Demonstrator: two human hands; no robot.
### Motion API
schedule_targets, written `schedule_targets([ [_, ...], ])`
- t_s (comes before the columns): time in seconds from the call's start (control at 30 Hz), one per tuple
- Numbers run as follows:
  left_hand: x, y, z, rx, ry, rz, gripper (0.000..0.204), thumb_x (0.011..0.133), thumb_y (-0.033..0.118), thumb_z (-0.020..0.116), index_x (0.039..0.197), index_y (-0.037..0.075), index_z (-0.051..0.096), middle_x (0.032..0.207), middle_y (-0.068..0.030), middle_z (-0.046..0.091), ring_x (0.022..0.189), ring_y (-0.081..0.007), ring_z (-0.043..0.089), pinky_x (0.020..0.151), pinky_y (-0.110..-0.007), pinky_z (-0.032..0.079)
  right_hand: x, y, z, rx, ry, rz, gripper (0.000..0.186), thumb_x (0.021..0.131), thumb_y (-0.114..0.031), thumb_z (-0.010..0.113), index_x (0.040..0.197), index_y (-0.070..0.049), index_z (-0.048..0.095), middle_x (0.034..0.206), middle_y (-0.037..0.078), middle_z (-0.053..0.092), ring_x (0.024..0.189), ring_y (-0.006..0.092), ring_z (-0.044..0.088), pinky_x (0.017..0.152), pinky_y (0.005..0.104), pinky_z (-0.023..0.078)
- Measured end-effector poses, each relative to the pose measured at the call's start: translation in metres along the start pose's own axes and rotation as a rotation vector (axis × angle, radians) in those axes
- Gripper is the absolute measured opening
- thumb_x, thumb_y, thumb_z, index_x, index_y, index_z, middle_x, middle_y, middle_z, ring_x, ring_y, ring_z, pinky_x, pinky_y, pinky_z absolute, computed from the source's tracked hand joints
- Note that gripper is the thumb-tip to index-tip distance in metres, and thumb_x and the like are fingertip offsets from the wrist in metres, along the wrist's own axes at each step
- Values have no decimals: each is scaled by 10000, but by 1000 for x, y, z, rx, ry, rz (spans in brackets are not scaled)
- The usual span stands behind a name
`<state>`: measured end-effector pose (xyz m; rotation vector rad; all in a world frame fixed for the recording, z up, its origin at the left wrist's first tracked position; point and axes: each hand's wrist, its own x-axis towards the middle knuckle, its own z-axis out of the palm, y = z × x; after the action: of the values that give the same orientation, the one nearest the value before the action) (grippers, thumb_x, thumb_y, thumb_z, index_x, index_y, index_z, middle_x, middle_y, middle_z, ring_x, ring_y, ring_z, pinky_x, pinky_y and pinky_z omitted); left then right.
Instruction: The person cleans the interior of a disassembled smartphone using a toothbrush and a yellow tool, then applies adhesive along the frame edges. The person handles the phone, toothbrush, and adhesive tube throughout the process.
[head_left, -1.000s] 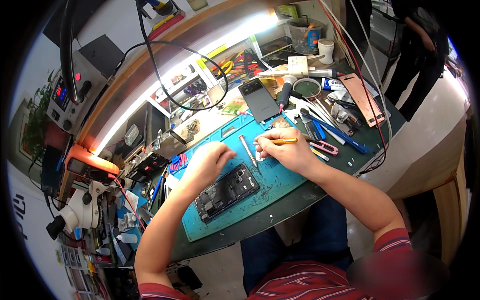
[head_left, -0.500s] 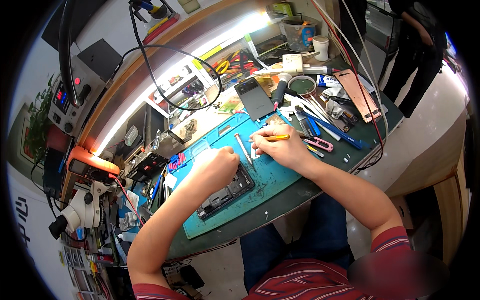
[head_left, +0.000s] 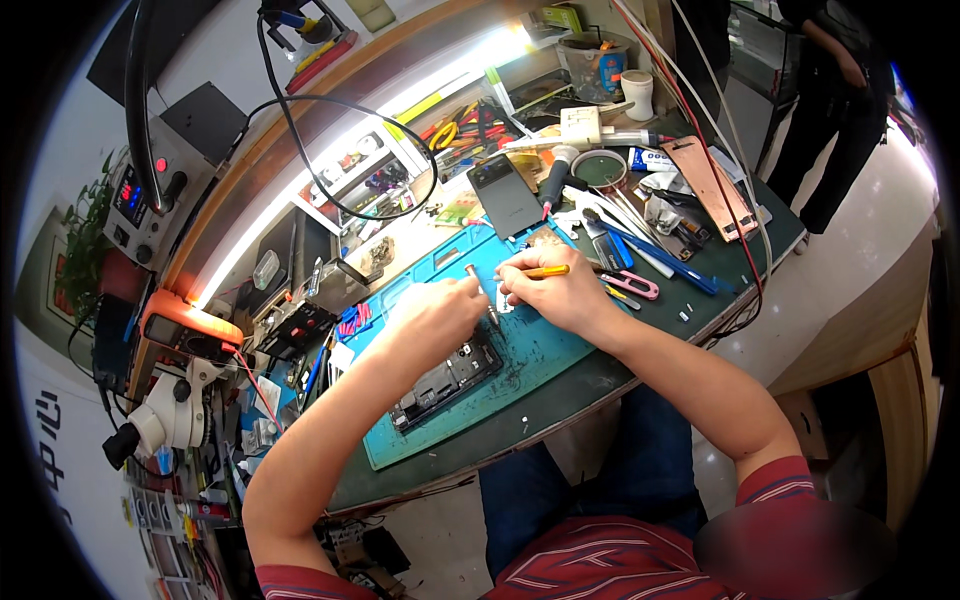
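Note:
My left hand (head_left: 440, 312) is closed over the upper edge of an opened black phone body (head_left: 450, 385); what its fingers hold, if anything, is hidden. A slim silver screwdriver (head_left: 493, 314) lies on the blue work mat (head_left: 540, 375), partly covered by that hand's fingertips. In my right hand (head_left: 557, 290) a yellow pen-shaped tool (head_left: 548, 271) is gripped, its tip hidden by the fingers. Beneath those fingertips a small white piece (head_left: 505, 299) rests on the mat. Beyond both hands lies a dark phone back with a camera bump (head_left: 505, 198).
Right of the mat lie a pink cutter (head_left: 638, 286), blue-handled tools (head_left: 665, 258) and a copper-coloured plate (head_left: 705, 185). An orange multimeter (head_left: 190, 325) and a white microscope (head_left: 170, 410) stand at the left. A black cable (head_left: 434, 165) loops overhead. A person (head_left: 840, 120) stands far right.
My left hand has shifted a little right and up, onto the screwdriver, uncovering more of the phone body. The right hand still grips the yellow tool and has moved slightly left.

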<state>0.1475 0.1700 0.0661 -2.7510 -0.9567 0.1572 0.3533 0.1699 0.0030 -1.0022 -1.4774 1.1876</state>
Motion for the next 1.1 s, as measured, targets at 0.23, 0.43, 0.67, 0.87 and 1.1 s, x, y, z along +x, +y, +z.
schedule_targets([
  [0.23, -18, -36, -10, -97, 199, -451, 212, 939, 232, 575, 892, 26, 575, 910, -190, 653, 785, -376, 660, 730, -467, 543, -4, -1, 7, -240, 102, -265, 187, 903, -187, 682, 932, -16, 751, 762, 75, 732, 717, 227, 730, 657, 321, 565],
  [0.43, -73, 32, -55, -708, 268, -187, 391, 807, -123, 611, 1145, 59, 688, 966, -68, 690, 968, -232, 663, 816, -367, 546, -14, 5, -6, -954, 64, -620, 115, 851, -140, 663, 952, -86, 660, 962, 69, 665, 889, 245, 685, 718, 390, 538],
  [0.67, -226, 114, -28, -1476, -179, -428, 248, 1011, 135, 554, 1153, -15, 691, 896, -112, 729, 613, -173, 662, 618, -299, 526, -63, -20, -60, -1160, 356, -453, 263, 879, -89, 655, 1136, -90, 713, 984, 42, 648, 913, 233, 632, 821, 358, 515],
  [0.87, -234, 221, 83, -1778, 238, -737, 293, 918, 38, 677, 1210, 54, 694, 1300, -148, 583, 1148, -229, 579, 909, -355, 497, -69, -10, -133, -1256, 538, -368, 160, 862, -153, 732, 1011, -93, 726, 926, 66, 656, 896, 274, 639, 777, 386, 524],
  [1.1, -260, 318, 206, -660, 56, -731, 664, 878, 298, 742, 1476, 129, 507, 1549, -269, 370, 1407, -414, 389, 1157, -511, 327, -57, -20, -103, -1356, 287, -397, 141, 842, -205, 739, 901, -90, 682, 857, 98, 649, 846, 297, 652, 724, 398, 533],
])
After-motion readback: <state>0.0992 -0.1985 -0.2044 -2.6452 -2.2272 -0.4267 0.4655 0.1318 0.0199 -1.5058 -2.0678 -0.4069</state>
